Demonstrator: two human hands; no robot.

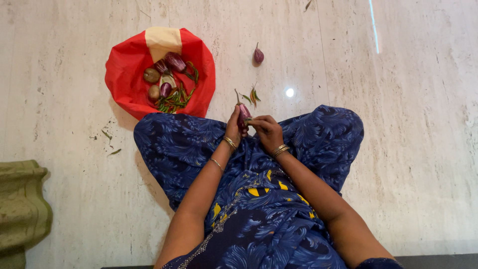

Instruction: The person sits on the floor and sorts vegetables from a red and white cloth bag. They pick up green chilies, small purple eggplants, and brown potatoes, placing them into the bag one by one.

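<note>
No packages, labels, signs, screens.

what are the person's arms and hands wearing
Both arms are bare to the upper arm, with no sleeves showing on the forearms. The left hand has gold bangles at the wrist and one thin bangle farther up the forearm. The right hand has a stack of gold bangles at the wrist.

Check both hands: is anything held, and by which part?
A small purple eggplant, gripped around its body by the left hand; the right hand pinches it near its lower end.
</note>
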